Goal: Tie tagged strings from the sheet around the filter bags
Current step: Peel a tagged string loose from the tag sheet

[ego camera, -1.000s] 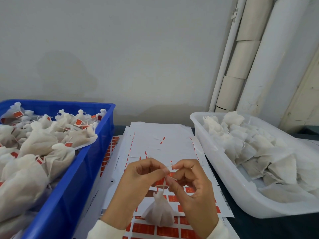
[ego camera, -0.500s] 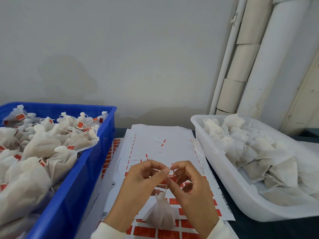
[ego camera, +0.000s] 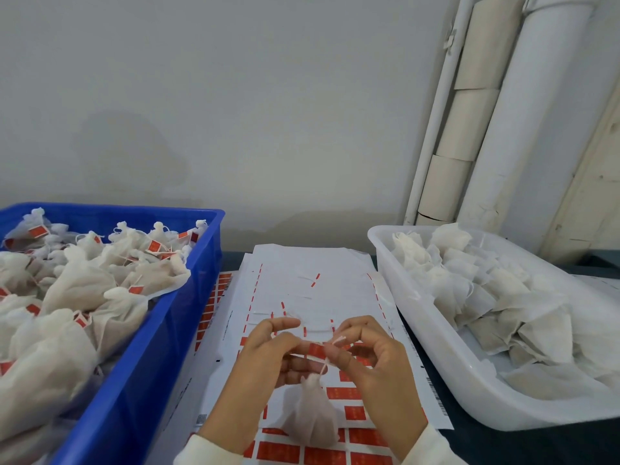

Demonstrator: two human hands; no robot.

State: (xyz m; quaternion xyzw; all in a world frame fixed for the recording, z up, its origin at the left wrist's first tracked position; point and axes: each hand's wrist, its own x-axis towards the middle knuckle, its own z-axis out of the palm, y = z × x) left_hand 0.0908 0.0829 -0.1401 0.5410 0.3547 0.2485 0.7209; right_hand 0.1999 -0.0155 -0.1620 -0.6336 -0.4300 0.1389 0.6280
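White mesh filter bag [ego camera: 310,419] hangs just under both hands over the tag sheet [ego camera: 302,290], neck gathered up so the string [ego camera: 323,365] can cinch it, I'd guess. Left hand [ego camera: 268,359] pinches the red tag end, right hand [ego camera: 369,360] pinches the other end, the 2 close together but not touching. Blue bin [ego camera: 141,380] of tied bags sits left, white tub [ego camera: 436,357] of untied ones right, so probably grab right, drop left.
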